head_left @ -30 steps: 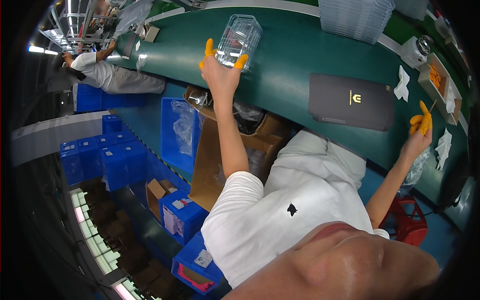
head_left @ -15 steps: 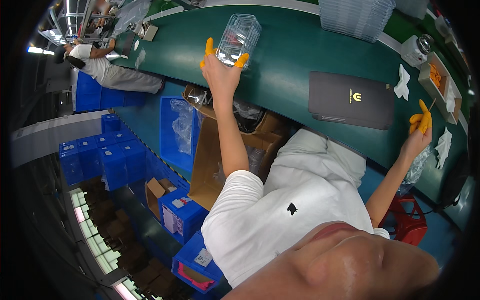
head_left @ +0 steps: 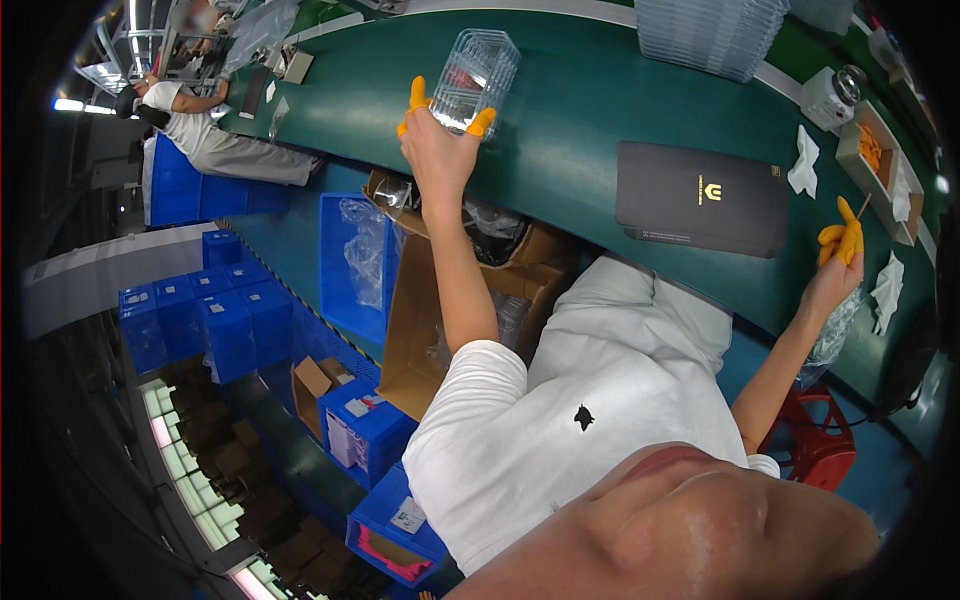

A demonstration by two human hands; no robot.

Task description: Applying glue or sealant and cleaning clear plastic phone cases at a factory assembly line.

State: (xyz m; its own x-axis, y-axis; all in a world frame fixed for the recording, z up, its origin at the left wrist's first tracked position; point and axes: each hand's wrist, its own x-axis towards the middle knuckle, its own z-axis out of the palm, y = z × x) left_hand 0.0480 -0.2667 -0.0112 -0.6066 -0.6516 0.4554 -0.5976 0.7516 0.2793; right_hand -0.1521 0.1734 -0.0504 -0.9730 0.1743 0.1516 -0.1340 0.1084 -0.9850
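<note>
My left hand (head_left: 437, 145) wears orange finger cots and grips the near end of a clear plastic tray (head_left: 497, 58) at the left of the green table. Something small and red shows through the tray's clear wall. Over at the right, my right hand (head_left: 835, 275), also in orange finger cots, pinches a thin brownish stick (head_left: 864, 206) that points up from the fingers. Between the hands a flat dark grey sleeve-like package (head_left: 660, 200) with a yellow mark lies on the table.
A stack of clear trays (head_left: 710, 40) stands at the far edge. To the right are a white bottle (head_left: 828, 100), a bin of orange finger cots (head_left: 868, 150) and crumpled white tissues (head_left: 803, 165). Below the table sit a cardboard box (head_left: 410, 340) and a blue crate (head_left: 345, 290). A co-worker (head_left: 190, 125) leans at the far left.
My left hand has shifted very slightly left with the tray. My right hand stays nearly in place. At the far left the co-worker's head and body have moved a little.
</note>
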